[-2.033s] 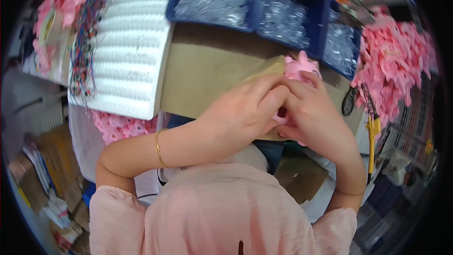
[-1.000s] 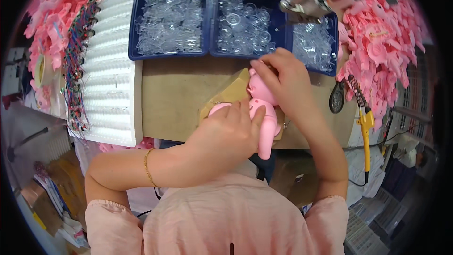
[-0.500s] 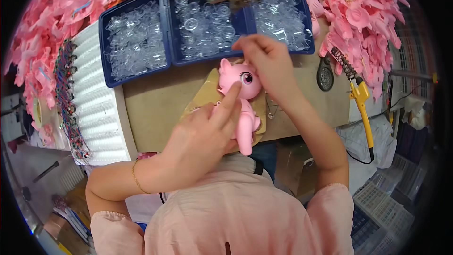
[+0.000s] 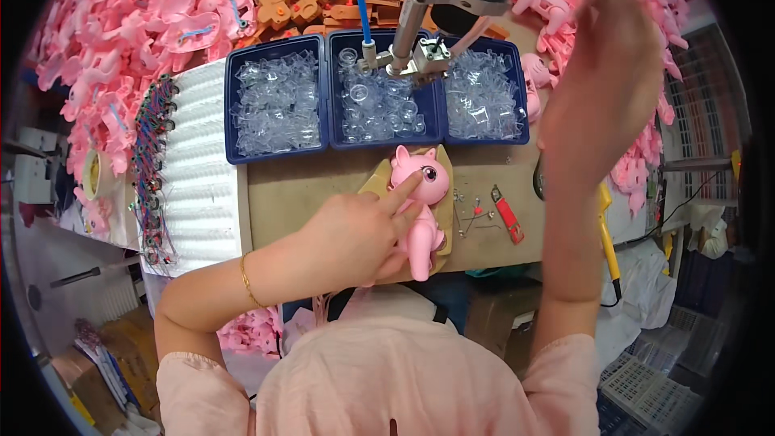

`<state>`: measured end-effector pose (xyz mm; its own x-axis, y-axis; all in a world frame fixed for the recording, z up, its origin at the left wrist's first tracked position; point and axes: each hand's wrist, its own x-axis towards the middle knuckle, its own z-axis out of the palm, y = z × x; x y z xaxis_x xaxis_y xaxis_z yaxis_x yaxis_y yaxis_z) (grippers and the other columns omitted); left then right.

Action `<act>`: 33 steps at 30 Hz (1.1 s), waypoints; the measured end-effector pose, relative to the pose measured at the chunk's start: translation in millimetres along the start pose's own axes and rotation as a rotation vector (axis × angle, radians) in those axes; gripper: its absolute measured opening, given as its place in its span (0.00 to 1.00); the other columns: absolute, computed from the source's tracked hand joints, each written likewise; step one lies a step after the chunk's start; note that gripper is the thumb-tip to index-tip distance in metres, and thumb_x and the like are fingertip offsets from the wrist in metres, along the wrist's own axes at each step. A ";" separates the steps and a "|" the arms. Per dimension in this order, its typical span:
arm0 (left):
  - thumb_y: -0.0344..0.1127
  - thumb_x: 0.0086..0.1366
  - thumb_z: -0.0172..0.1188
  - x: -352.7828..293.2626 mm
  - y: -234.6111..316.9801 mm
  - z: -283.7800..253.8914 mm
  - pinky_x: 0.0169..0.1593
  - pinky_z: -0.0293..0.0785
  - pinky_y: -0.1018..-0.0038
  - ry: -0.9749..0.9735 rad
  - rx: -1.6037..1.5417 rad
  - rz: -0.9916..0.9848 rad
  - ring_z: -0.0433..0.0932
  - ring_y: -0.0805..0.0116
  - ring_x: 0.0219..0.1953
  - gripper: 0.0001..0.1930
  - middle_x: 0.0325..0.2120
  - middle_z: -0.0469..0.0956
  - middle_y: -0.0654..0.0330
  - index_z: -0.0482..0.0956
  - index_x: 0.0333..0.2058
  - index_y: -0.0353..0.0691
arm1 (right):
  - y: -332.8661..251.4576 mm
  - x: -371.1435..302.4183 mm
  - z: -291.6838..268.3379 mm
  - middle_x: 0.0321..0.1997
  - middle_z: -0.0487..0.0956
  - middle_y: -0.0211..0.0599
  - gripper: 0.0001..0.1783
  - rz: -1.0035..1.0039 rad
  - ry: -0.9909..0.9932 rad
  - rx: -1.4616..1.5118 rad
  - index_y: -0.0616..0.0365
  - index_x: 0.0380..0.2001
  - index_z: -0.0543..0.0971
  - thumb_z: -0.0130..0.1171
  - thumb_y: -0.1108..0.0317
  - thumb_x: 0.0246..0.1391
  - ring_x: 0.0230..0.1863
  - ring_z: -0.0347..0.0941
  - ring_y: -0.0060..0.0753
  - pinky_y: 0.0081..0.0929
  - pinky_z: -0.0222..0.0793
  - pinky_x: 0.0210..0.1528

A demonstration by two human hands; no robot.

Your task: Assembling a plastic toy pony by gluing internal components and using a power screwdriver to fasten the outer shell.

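Note:
A pink toy pony (image 4: 421,244) with a large printed eye lies in a yellowish shaped holder (image 4: 376,184) at the table's front edge. My left hand (image 4: 343,230) rests over its body; the index finger reaches onto the face beside the eye, while other fingers close against the body. Raised at the right, in front of the pile of pink parts (image 4: 642,8), is my right hand (image 4: 605,85). Motion smears its fingers, so I cannot see whether it holds anything.
Blue bins (image 4: 323,148) of clear plastic pieces stand behind the pony, under a metal machine arm (image 4: 410,16). A red-handled tool (image 4: 508,216) and small metal bits lie to the right. White ridged trays (image 4: 210,178) and wires (image 4: 153,169) lie left; a yellow-handled tool (image 4: 607,234) hangs right.
My right hand has moved from the pony's head out to the right, near the pink pile. My left hand stays on the pony. The view has tilted up, showing more orange parts.

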<state>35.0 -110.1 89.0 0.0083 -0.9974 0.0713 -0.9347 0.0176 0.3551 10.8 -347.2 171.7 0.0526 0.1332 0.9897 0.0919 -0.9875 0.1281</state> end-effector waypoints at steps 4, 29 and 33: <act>0.47 0.57 0.55 1.6 12.8 30.0 0.23 0.71 0.71 0.173 0.133 -0.127 0.73 0.67 0.19 0.25 0.51 0.70 0.46 0.72 0.47 0.33 | -19.5 65.5 4.4 0.42 0.75 0.42 0.19 0.136 -0.674 -0.384 0.64 0.38 0.72 0.45 0.57 0.59 0.43 0.71 0.37 0.36 0.65 0.43; 0.44 0.53 0.57 11.2 15.4 29.4 0.28 0.73 0.73 0.171 0.074 -0.220 0.73 0.66 0.22 0.30 0.53 0.69 0.47 0.69 0.52 0.30 | -71.2 51.5 -2.1 0.15 0.70 0.33 0.17 1.229 -0.134 0.514 0.62 0.29 0.72 0.58 0.56 0.49 0.15 0.65 0.25 0.20 0.62 0.22; 0.44 0.53 0.57 11.3 15.2 30.9 0.27 0.73 0.73 0.196 0.072 -0.217 0.73 0.66 0.22 0.30 0.53 0.69 0.48 0.70 0.52 0.31 | -73.8 47.9 -3.1 0.14 0.70 0.33 0.17 1.236 -0.144 0.538 0.62 0.28 0.72 0.58 0.56 0.49 0.15 0.65 0.24 0.20 0.61 0.22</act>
<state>9.9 -123.2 66.3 0.2722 -0.9449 0.1821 -0.9263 -0.2060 0.3155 3.5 -268.2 209.9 0.4829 -0.7690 0.4189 0.2814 -0.3167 -0.9058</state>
